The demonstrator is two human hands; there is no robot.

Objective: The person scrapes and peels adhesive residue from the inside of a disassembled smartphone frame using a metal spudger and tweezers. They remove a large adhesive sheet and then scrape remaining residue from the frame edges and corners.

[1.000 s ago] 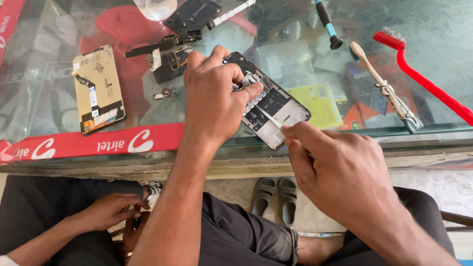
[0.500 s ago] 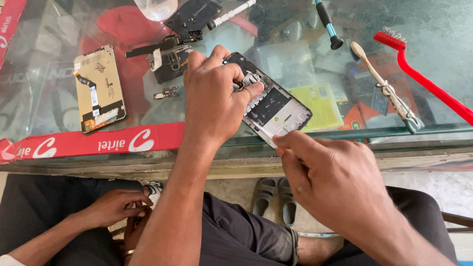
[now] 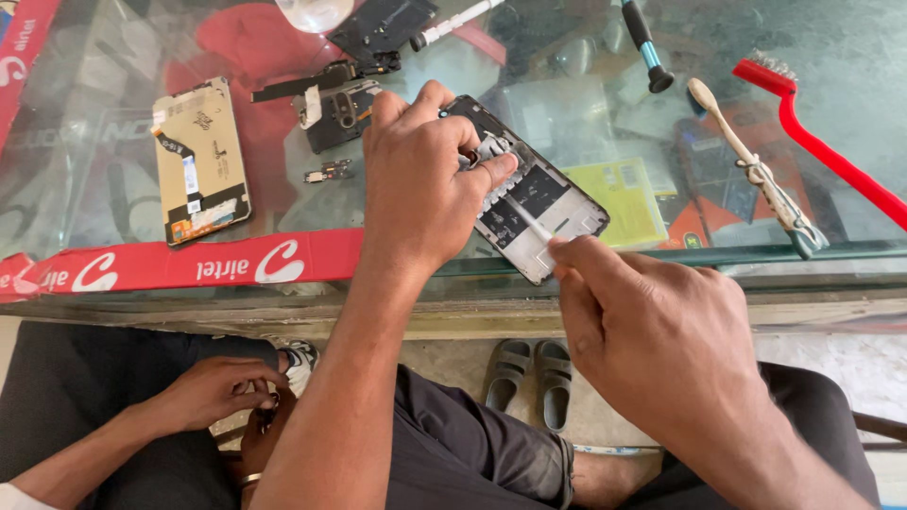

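Nearest the camera, another person's hands [image 3: 222,397] sit folded low at the left, well away from the work; sandals [image 3: 534,373] lie on the floor under the counter's edge.

The right hand [image 3: 652,349] is pinched narrow around a thin tool [image 3: 531,225], its tip laid inside the opened phone [image 3: 529,194]; the left hand [image 3: 425,179] is clamped over the phone's upper half, thumb on the board, pressing it onto the glass counter [image 3: 586,104] just behind the red strip [image 3: 189,266].

Risks, as I judge them: the phone's lower corner lies near the counter's front edge, so a hard push from the tool could skid it off towards the floor; the tool's tip rests among exposed parts, and a slip could scratch the board or tear a thin cable; the left thumb lies close to the tip and could be jabbed if it jumps.

Farther off: a detached screen [image 3: 200,161] lies left, well apart; a loose black part [image 3: 340,109] and a small piece [image 3: 329,172] sit just beyond the left hand; tweezers [image 3: 756,175], a red brush [image 3: 822,142] and a screwdriver [image 3: 647,42] lie to the right.

Against the picture a second earlier, the right hand has moved slightly up towards the phone, the tool reaching further in; the left hand's grip looks unchanged; the phone has not shifted.
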